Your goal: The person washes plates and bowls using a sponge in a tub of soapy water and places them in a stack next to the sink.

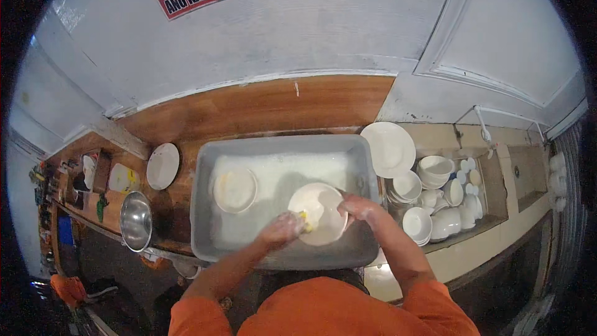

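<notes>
A white bowl is tilted over a grey plastic tub of cloudy, soapy water. My right hand grips the bowl by its right rim. Suds cover my left hand, which presses a yellow sponge to the bowl's left inner side; part of the sponge is hidden by my fingers. Another round white dish lies in the water at the tub's left.
Right of the tub, a large white plate stands beside a sink filled with stacked bowls. On the left are a white plate, a steel bowl and a pale container on the wooden counter. A faucet is at right.
</notes>
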### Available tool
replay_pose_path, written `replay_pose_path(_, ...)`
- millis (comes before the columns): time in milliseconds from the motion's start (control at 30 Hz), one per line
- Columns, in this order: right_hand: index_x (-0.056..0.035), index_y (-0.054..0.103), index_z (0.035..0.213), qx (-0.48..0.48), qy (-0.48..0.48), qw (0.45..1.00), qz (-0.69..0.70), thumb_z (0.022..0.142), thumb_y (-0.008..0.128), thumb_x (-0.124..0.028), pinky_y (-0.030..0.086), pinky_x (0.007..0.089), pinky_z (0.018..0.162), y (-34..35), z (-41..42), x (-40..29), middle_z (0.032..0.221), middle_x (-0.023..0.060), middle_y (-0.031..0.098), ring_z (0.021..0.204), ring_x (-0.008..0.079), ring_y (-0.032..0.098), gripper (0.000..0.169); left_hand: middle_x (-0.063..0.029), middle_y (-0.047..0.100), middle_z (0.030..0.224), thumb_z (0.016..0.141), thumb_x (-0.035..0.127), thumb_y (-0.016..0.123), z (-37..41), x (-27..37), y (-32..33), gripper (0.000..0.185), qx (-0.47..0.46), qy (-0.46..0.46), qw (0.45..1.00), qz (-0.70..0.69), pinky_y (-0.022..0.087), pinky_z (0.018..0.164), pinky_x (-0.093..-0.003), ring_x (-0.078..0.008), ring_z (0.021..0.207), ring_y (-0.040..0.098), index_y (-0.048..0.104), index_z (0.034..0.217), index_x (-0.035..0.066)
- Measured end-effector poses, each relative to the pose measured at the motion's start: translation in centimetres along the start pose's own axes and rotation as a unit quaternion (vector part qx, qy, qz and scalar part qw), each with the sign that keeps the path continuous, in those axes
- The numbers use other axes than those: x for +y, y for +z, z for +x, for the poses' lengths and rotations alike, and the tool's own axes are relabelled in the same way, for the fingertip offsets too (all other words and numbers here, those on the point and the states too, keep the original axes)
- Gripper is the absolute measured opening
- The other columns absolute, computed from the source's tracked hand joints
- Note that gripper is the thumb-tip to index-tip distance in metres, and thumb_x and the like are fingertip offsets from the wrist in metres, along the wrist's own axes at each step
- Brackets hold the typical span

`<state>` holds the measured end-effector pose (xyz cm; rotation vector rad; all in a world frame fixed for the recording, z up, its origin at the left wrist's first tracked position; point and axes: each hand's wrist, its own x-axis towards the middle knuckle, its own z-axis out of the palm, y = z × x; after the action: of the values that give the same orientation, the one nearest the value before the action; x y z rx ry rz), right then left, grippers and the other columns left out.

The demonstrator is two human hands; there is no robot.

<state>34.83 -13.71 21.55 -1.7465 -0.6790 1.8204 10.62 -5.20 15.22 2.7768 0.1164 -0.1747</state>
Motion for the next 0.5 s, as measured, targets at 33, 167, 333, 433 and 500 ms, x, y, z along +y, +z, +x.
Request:
replay_pose_path(33, -0.0070, 0.027, 0.129, -0.040, 0.038, 0.995, -0.083, 0.067, 0.049, 0.000, 0.051, 0.0444, 0.072, -1.2, 1.2, 0.6, 0.111, 0.0206, 0.048, 0.093, 0.0333, 0.055, 0.066, -0.0160, 0.056, 0.099, 0.080, 0.014, 0.047, 0.2, -0.1, 0.0, 0.023, 0.049, 0.010, 0.999, -0.018, 0.036, 0.087, -0.0435, -0.0330, 0.094, 0.050, 0.055, 0.100, 0.006)
replay_pose_path(167, -0.0066, 0.030, 0.128, 0.140, -0.287, 0.948, 0.011, 0.067, 0.052, -0.005, 0.053, 0.0373, 0.063, 0.5, 7.8, 9.8, 0.105, 0.0172, 0.051, 0.089, 0.0270, 0.056, 0.065, -0.0174, 0.055, 0.101, 0.081, 0.020, 0.048, 3.1, 2.7, 2.0, 0.027, 0.140, -0.052, 0.987, -0.062, 0.036, 0.087, -0.0445, -0.0342, 0.095, 0.051, 0.053, 0.105, 0.008)
replay_pose_path(333, -0.0032, 0.030, 0.128, 0.054, -0.122, 0.978, 0.162, 0.067, 0.053, -0.007, 0.050, 0.0292, 0.058, 1.7, 0.6, 2.8, 0.102, 0.0135, 0.053, 0.083, 0.0207, 0.056, 0.065, -0.0171, 0.055, 0.100, 0.083, 0.023, 0.050, 0.7, 0.3, -0.2, 0.028, 0.061, 0.089, 0.993, -0.044, 0.040, 0.083, -0.0430, -0.0324, 0.094, 0.052, 0.052, 0.106, 0.008)
replay_pose_path(433, -0.0016, 0.028, 0.128, 0.122, -0.150, 0.955, 0.225, 0.069, 0.050, -0.007, 0.051, 0.0324, 0.061, 2.4, 1.2, 4.8, 0.102, 0.0159, 0.053, 0.085, 0.0233, 0.056, 0.064, -0.0183, 0.054, 0.101, 0.083, 0.028, 0.051, 2.8, 2.4, -2.1, 0.031, 0.026, 0.012, 0.998, -0.053, 0.040, 0.084, -0.0430, -0.0354, 0.095, 0.051, 0.052, 0.104, 0.006)
replay_pose_path(500, -0.0048, 0.019, 0.133, 0.201, -0.173, 0.932, 0.249, 0.069, 0.048, -0.005, 0.051, 0.0361, 0.072, 4.2, 2.8, 5.6, 0.112, 0.0200, 0.049, 0.095, 0.0271, 0.054, 0.070, -0.0195, 0.054, 0.100, 0.084, 0.029, 0.049, 4.1, 4.8, -1.3, 0.032, 0.166, -0.045, 0.985, -0.002, 0.040, 0.085, -0.0426, -0.0362, 0.096, 0.051, 0.052, 0.104, 0.004)
